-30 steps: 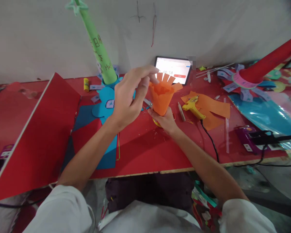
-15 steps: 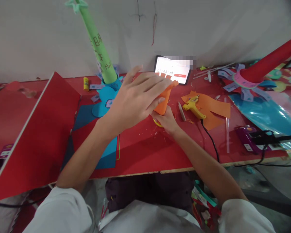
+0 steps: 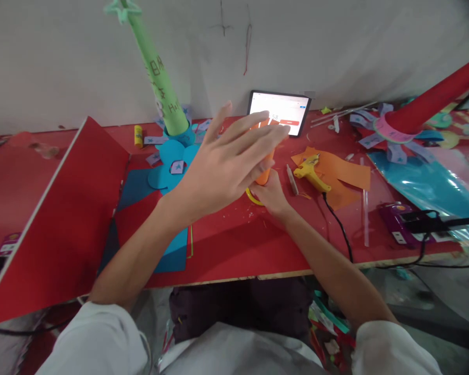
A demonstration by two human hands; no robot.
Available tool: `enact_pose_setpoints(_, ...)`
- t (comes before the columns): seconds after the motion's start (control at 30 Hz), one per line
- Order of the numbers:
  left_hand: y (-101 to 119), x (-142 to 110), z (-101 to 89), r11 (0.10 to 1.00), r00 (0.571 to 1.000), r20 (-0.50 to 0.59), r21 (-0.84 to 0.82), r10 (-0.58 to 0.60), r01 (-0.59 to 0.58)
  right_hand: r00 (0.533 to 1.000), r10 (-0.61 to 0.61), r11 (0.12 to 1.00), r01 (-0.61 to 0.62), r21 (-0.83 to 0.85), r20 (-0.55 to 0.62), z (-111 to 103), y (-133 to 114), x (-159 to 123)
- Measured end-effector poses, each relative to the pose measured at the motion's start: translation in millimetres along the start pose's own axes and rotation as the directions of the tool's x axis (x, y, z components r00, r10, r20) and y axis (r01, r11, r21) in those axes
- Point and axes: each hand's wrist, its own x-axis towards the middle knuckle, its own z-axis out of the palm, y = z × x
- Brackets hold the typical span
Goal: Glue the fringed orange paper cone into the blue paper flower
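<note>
Head view: nearest me, red counter shows between its front edge and my hands, bounded left by a blue sheet. My right grip clasps the lower end of the orange paper cup, whose smooth base shows, while my left grip is released, fingers spread across its upper part; beyond, the tablet leans near the wall.

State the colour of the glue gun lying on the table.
The glue gun is yellow; it shows best in the head view.
</note>
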Motion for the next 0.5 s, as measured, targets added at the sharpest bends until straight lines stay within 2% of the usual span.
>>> enact_pose_setpoints(0.1,-0.4,2.4,-13.2,0.968,0.979,-0.159,-0.236,-0.130,0.090,0.996,-0.079,0.989,0.073,-0.127,-0.048,-2.0,-0.6,1.4)
enact_pose_setpoints(0.17,-5.2,2.8,-21.1,0.937,0.958,-0.190,-0.317,-0.213,0.145,0.992,-0.115,0.974,0.104,-0.200,-0.043,-3.1,0.5,0.3)
enact_pose_setpoints(0.2,-8.9,2.3,-23.9,0.944,0.959,-0.184,-0.290,-0.216,0.157,0.991,-0.128,0.966,0.117,-0.230,-0.033,-3.6,1.5,-0.6)
enact_pose_setpoints(0.27,-17.3,0.2,-26.1,0.985,0.981,-0.130,-0.112,-0.146,0.131,0.989,-0.145,0.952,0.135,-0.274,-0.018,-4.0,3.9,-2.4)
enact_pose_setpoints(0.37,-25.4,-3.7,-21.4,0.990,1.000,0.023,0.140,0.021,-0.024,0.987,-0.158,0.940,0.145,-0.307,-0.016,-3.8,6.5,-3.6)
enact_pose_setpoints(0.43,-25.5,-5.6,-15.0,0.984,0.995,0.086,0.163,0.054,-0.068,0.986,-0.164,0.940,0.149,-0.306,-0.025,-3.4,6.6,-3.5)
enact_pose_setpoints(0.5,-23.2,-6.9,-8.5,0.987,0.993,0.108,0.150,0.047,-0.063,0.985,-0.168,0.944,0.153,-0.292,-0.030,-3.1,5.7,-3.4)
